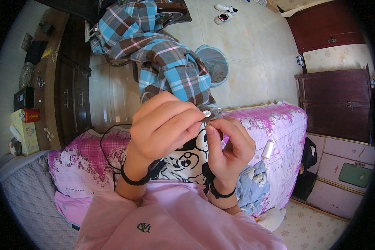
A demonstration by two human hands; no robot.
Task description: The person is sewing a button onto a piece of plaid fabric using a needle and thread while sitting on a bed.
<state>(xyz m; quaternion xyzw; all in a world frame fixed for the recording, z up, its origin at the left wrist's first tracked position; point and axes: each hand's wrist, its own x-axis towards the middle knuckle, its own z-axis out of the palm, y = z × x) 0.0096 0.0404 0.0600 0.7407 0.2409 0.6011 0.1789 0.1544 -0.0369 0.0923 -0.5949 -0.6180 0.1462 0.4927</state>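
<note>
A white button (pixel 206 113) sits on a grey edge of the plaid shirt (pixel 171 58), which is blue, brown and grey. That edge is pinched by my left hand (pixel 160 125), its fingers curled and closed. Just below and right of the button, my right hand (pixel 231 143) is closed in a pinch of thumb and index finger. Whatever lies between those fingertips is too small to make out. Both hands are raised close together in front of me. A white spool of thread (pixel 268 150) lies on the bed to the right of my right hand.
I am over a bed with a pink and white floral sheet (pixel 283 125). Blue-grey cloth (pixel 253 187) lies at my right. Beyond the bed stands a lined waste bin (pixel 214 64). A dark wooden desk (pixel 56 83) with a red can (pixel 31 115) is at left.
</note>
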